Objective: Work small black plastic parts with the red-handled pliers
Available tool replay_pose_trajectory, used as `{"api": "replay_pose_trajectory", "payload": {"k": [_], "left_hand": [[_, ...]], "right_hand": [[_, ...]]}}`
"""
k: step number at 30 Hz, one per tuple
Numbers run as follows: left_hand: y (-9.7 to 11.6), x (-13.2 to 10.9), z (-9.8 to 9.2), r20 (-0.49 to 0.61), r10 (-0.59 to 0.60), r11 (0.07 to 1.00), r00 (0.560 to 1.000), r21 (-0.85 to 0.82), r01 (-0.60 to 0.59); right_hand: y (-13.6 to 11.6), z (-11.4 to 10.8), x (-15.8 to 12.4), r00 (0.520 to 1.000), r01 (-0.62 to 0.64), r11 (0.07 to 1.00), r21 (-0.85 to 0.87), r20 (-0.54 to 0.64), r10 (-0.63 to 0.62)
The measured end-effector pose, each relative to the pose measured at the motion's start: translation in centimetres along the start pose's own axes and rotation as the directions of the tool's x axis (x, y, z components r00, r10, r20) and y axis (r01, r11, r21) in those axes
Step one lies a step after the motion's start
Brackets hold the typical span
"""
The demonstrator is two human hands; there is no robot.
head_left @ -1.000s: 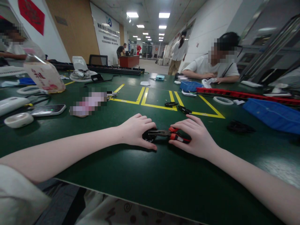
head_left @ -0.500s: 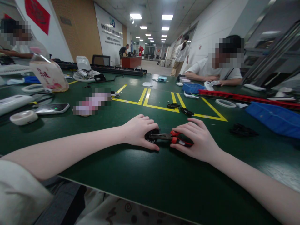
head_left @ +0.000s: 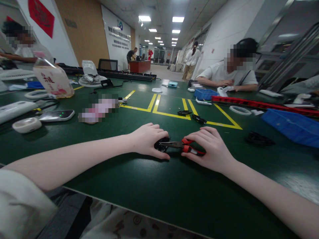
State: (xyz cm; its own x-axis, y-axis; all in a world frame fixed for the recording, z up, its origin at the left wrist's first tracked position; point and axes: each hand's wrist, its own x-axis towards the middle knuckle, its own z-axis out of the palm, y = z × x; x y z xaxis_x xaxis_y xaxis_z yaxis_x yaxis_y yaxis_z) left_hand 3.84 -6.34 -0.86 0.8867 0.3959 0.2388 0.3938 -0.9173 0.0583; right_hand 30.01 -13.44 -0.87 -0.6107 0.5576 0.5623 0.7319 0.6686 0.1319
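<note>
My right hand (head_left: 211, 149) is closed around the red and black handles of long-nose pliers (head_left: 176, 144). Their jaws point left and reach a small black part (head_left: 163, 146), whose exact kind I cannot make out. Around that black part the fingers and thumb of my left hand (head_left: 151, 141) are closed, hiding much of it. Both hands are low over the green tabletop (head_left: 149, 189). Beyond them, two similar black pieces (head_left: 198, 119) lie by the yellow tape lines, and a dark clump (head_left: 259, 138) sits to the right.
Blue bins (head_left: 294, 126) and a red rail (head_left: 261, 104) occupy the right side. On the left are a phone (head_left: 56, 115), a white ring-shaped item (head_left: 27, 124) and a large bottle (head_left: 53, 78). A person (head_left: 236, 66) sits across the table with both hands on something white.
The plier jaws have shifted very slightly at the black part. Both my hands keep almost the same place and grip.
</note>
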Motion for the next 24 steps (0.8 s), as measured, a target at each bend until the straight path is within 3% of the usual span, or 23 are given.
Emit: {"api": "replay_pose_trajectory", "payload": {"k": [12,24], "left_hand": [[-0.9,0.4,-0.3,0.018,-0.010,0.991,1.000,-0.132,0.013],[-0.9,0.4,-0.4,0.012,0.092,0.994,0.996,-0.058,-0.091]], "right_hand": [[0.8,-0.3,0.3,0.987,0.129,0.986,-0.108,-0.087,-0.139],[1.5,0.3,0.1,0.977,0.165,0.977,-0.139,-0.113,-0.181]]}}
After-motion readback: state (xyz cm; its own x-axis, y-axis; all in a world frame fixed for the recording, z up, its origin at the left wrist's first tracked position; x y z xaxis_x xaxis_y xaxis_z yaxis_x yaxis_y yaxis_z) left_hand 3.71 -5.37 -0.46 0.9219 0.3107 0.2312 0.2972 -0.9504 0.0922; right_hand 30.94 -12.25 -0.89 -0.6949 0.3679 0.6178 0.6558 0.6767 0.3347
